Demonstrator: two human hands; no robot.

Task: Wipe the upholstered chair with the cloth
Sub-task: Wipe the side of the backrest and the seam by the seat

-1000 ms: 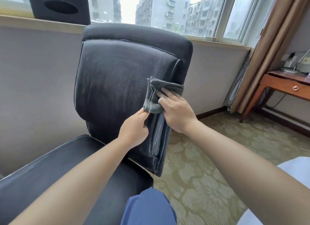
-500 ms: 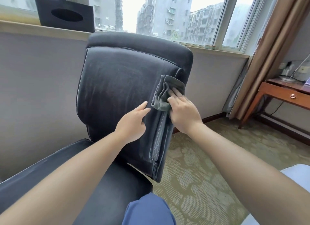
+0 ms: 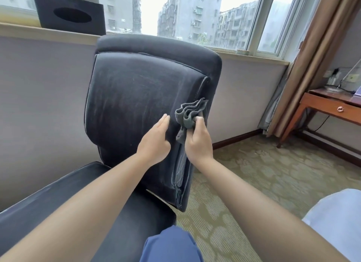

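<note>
Cloth (image 3: 189, 113) bunched in right hand (image 3: 198, 142)

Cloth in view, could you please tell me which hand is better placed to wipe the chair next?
Probably the right hand: it grips the cloth at the chair back's edge; the left hand lies flat, empty.

Both arms reach forward; left hand (image 3: 156, 138) flat, right hand (image 3: 198, 138) curled, gripping.

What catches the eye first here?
A big dark chair fills the middle, its back toward the window. At its right edge the right hand grips a bunched grey cloth, while the left hand rests flat on the backrest. A black tissue box sits on the sill, upper left.
</note>
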